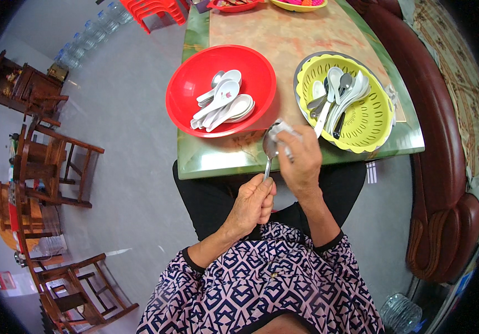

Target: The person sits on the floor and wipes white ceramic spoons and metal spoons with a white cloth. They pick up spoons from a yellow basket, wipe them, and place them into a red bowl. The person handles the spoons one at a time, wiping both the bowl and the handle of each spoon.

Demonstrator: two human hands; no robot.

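My left hand is closed round the handle of a metal spoon, which points up and away from me in front of the table edge. Against the spoon's bowl, my right hand pinches a crumpled white tissue or cloth; its fingers are slightly blurred. Beyond my left hand stands a red bowl with several white soup spoons and a metal spoon in it. To the right, a yellow-green colander holds white and metal spoons, some with dark handles.
The green-edged table spans the front. At its far end sit a red dish and a yellow dish. A brown leather sofa runs along the right. Wooden chairs stand on the left; a large clear bottle lies at lower right.
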